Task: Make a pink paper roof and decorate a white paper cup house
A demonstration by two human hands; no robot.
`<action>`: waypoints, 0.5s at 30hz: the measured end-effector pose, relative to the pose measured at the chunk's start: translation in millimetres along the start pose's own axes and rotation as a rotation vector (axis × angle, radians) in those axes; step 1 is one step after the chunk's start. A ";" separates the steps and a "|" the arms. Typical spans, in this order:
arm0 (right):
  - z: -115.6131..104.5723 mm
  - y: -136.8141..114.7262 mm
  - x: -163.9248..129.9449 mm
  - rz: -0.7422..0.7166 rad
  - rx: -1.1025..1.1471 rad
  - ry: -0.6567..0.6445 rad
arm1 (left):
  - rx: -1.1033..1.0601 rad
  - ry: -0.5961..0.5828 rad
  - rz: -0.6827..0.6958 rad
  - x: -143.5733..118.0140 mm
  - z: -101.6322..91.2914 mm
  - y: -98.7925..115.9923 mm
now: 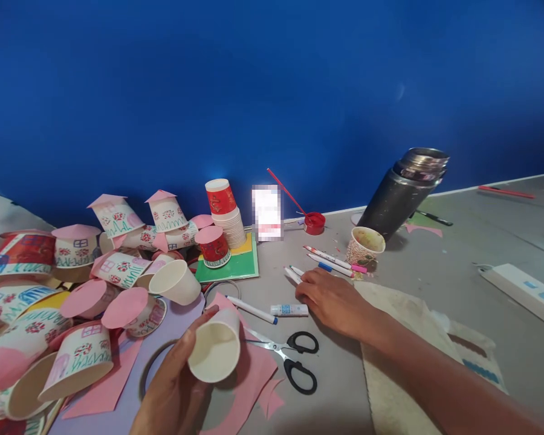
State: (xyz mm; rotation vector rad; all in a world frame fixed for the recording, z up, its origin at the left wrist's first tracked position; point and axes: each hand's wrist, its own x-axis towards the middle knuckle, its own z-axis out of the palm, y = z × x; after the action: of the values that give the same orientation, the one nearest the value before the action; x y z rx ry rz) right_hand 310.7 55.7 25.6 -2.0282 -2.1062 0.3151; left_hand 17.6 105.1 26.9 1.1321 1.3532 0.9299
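My left hand (181, 368) is closed around a white paper cup (215, 350), its open mouth tilted towards me. Farther right, my right hand (324, 296) rests on the table with curled fingers closed on a white marker pen (292, 275); the fingers hide most of that pen. More markers (330, 260) lie just beyond this hand. A glue stick (289, 310) and a blue-capped marker (254, 310) lie between my hands. Nearer me are black-handled scissors (281, 350) on pink paper (249, 386), beside a roll of tape (152, 368).
Several decorated paper cups with pink tops (122, 266) crowd the left side. A stack of cups (230, 226) stands on a green booklet (236, 266). At the right are a black thermos (399, 193), a patterned cup (365, 246), a cloth (394, 356) and a power strip (526, 293).
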 end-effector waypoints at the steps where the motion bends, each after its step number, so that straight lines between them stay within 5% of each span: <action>1: -0.8 1.0 0.8 0.004 0.000 -0.003 | -0.030 -0.050 -0.034 0.5 0.2 2.0; 6: -9.4 11.6 2.9 0.176 -0.043 0.054 | -0.127 -0.236 -0.147 3.9 -1.9 0.6; 15: -1.2 36.0 6.1 0.326 -0.077 0.071 | 0.077 -0.167 0.142 -13.3 11.3 10.7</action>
State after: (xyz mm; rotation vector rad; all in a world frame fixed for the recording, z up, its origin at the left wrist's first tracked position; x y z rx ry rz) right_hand 345.2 63.1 16.3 -2.3903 -1.7691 0.2084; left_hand 29.4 93.9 39.3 1.3491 1.1932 0.8696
